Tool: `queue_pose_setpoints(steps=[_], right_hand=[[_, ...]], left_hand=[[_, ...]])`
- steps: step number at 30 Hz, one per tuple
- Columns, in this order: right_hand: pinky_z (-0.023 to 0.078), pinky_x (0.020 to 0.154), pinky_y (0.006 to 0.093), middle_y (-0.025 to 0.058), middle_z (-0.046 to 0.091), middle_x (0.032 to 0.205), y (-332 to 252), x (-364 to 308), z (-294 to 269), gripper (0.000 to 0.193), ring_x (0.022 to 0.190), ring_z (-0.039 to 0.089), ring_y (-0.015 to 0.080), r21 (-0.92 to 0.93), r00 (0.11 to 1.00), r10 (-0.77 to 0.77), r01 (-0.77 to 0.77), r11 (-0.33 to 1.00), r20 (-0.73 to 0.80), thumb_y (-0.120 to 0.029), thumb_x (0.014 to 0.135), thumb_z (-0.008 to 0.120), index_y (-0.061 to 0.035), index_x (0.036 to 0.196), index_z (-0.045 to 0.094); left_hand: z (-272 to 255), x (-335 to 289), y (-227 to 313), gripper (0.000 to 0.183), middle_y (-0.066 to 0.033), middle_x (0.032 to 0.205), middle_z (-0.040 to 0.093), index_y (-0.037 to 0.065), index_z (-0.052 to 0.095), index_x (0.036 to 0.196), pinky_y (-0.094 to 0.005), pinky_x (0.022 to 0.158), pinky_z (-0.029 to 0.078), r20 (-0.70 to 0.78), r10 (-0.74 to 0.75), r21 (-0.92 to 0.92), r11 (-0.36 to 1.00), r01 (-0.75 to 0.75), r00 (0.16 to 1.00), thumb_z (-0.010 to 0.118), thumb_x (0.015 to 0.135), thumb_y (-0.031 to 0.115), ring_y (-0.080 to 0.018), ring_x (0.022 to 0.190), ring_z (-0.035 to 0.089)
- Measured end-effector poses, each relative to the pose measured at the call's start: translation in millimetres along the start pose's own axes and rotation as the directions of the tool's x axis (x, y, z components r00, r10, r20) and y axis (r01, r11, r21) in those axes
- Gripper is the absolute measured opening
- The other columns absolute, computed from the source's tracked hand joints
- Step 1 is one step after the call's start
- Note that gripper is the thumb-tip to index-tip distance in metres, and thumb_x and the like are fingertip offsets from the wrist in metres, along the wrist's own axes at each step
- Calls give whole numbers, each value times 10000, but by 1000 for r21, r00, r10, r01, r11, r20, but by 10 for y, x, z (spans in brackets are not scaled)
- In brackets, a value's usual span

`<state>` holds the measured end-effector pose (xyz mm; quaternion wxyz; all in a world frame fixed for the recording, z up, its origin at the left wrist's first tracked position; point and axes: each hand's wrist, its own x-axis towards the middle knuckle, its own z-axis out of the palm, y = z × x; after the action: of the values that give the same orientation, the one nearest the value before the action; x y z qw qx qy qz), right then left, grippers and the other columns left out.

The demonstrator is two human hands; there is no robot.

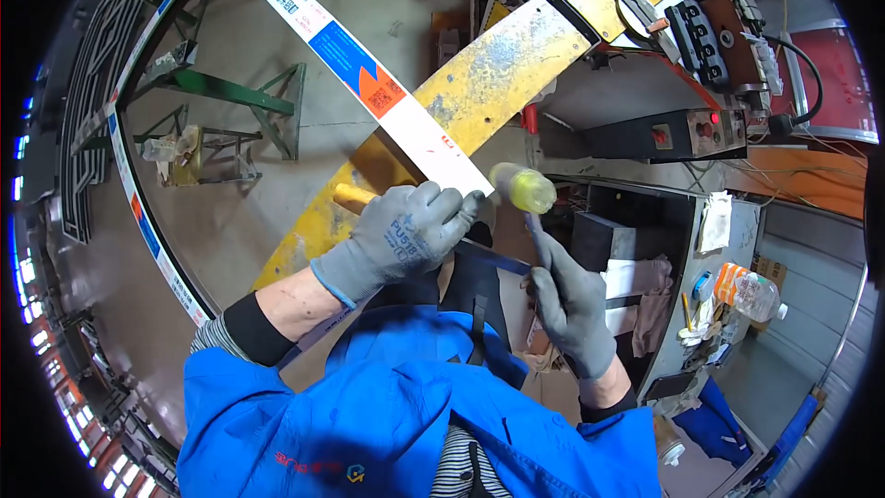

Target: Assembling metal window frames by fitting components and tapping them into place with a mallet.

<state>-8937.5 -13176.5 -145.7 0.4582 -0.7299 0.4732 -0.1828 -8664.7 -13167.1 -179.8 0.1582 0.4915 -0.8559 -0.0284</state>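
A large frame of white-faced profile (318,28), covered with blue and orange printed film, slants from the upper left down to the middle. At its near corner my left hand (401,235), in a grey glove, is closed on the profile. My right hand (573,300), also gloved, grips a mallet by its handle. The mallet's pale yellow, see-through head (524,188) is just right of the corner; whether it touches is hard to tell. Beside my left hand a yellow handle-like piece (355,195) shows, partly hidden.
Under the profile runs a worn yellow beam (498,65), joined to a machine (705,41) at upper right. A control box (691,134) with a red light is below it. At right stand an open cabinet (671,286) and a plastic bottle (751,293). Green trestles (230,92) stand left.
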Motion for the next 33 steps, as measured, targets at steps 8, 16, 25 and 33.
queue_pose_setpoints(steps=[8,16,25,33], right_hand=[[538,645,387,231,641,803,-134,91,-29,373,687,694,354,40,1000,-10,11,999,-16,-102,992,631,11,1347,618],[535,620,339,225,659,812,-72,-64,-21,409,647,700,295,0,998,-57,57,998,-2,-95,997,617,21,1389,603],[446,519,211,20,669,713,101,-329,15,382,545,545,28,412,964,142,-37,910,-227,-103,1041,535,26,1394,610],[442,504,209,12,636,714,354,-583,167,406,555,555,38,525,938,274,-126,842,-214,-177,1069,549,42,1409,580]], left_hand=[[-22,7,-15,243,-7,900,624,136,718,973,-327,635,587,82,6,-24,1000,-4,997,697,770,268,-188,837,674],[74,-47,-49,192,20,786,588,99,727,1023,-319,532,482,-144,102,-17,994,-105,984,747,862,200,-149,649,596],[-21,-26,-26,414,-26,800,591,107,693,1254,-353,543,503,-13,57,-59,997,-57,998,734,858,219,-201,653,639],[-79,159,34,628,-88,890,590,47,598,1371,-412,593,532,167,63,-73,996,-52,984,763,775,156,-271,773,654]])
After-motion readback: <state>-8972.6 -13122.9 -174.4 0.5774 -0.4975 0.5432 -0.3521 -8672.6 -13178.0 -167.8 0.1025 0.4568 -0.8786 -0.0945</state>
